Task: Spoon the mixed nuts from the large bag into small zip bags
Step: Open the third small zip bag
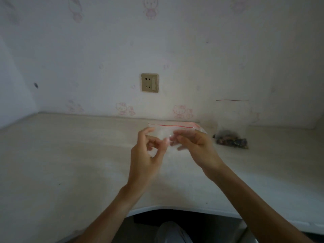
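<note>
Zip bag (pixel 168 131): clear, red-striped, held above pale table (pixel 70 155)
Wall (pixel 105 50): cartoon-printed, socket (pixel 150 82)
Large bag (pixel 231 140): right, against wall
Right hand (pixel 196 148): fingers pinching zip bag
Left hand (pixel 147 153): fingers curled, touching zip bag

Layout of the scene. The tabletop (pixel 73 155) extends from the near edge to the rear wall (pixel 175 41). A wall socket (pixel 150 82) sits on that wall, above the tabletop's far edge and slightly left of centre. Both hands are raised over the middle of the tabletop: the left hand (pixel 146 155) lies left of the right hand (pixel 196 148), and a small zip bag (pixel 164 132) spans between them at their far side. The large bag (pixel 232 120) stands on the tabletop to the right, beyond the right hand and just before the wall, with the nuts (pixel 231 141) in its bottom.
</note>
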Motion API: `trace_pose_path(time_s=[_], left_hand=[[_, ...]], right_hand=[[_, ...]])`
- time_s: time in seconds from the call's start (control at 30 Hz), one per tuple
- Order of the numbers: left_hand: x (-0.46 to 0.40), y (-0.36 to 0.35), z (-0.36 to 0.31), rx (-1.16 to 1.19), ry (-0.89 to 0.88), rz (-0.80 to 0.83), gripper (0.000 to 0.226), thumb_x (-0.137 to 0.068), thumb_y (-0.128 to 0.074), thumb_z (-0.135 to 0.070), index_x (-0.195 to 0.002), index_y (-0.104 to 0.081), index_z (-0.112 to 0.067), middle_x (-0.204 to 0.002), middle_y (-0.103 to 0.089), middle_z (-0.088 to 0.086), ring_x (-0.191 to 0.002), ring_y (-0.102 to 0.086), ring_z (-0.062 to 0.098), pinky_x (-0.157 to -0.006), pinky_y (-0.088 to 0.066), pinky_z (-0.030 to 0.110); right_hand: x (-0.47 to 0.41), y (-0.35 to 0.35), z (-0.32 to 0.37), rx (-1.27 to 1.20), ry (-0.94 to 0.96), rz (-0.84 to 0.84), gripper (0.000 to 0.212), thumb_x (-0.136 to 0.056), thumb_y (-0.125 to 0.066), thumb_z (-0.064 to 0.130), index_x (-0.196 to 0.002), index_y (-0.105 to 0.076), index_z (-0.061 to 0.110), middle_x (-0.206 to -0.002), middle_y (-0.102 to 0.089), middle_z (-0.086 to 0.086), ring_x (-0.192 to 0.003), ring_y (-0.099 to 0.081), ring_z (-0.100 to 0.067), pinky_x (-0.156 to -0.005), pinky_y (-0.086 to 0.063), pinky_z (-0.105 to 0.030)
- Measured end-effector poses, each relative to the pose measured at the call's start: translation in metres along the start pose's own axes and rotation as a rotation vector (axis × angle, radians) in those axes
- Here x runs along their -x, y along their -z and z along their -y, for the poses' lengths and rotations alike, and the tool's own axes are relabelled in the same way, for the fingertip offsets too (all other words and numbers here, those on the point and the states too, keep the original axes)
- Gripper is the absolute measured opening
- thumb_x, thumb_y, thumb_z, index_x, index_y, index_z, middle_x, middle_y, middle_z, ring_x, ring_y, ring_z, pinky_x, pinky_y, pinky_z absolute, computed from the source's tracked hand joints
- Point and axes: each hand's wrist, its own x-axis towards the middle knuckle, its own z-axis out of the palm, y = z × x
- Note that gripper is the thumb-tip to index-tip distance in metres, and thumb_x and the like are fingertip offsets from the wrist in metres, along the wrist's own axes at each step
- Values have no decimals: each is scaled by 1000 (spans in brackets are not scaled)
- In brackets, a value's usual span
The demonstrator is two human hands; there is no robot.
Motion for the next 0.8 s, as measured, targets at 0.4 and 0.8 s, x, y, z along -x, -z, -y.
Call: trace_pose_path(time_s=[0.4, 0.8], left_hand=[[-39, -14, -33, 307, 462, 165, 29, -86, -82, -33, -104, -70, -13, -80, -78, 4, -68, -76, 19, -60, -58, 28], [-38, -10, -23, 105, 182, -13, 10, -96, -72, -15, -92, -64, -21, -77, -74, -2, -66, -76, 16, -67, -60, 40]], right_hand=[[10, 42, 19, 453, 85, 108, 32, -86, -79, 42, -115, -69, 33, -117, -68, 17, -107, -64, 3, -91, -53, -20], [7, 54, 24, 461, -15, -259, 4, -91, -71, 14, -86, -70, 15, -80, -70, 5, -70, -61, -2, -65, -49, -21]])
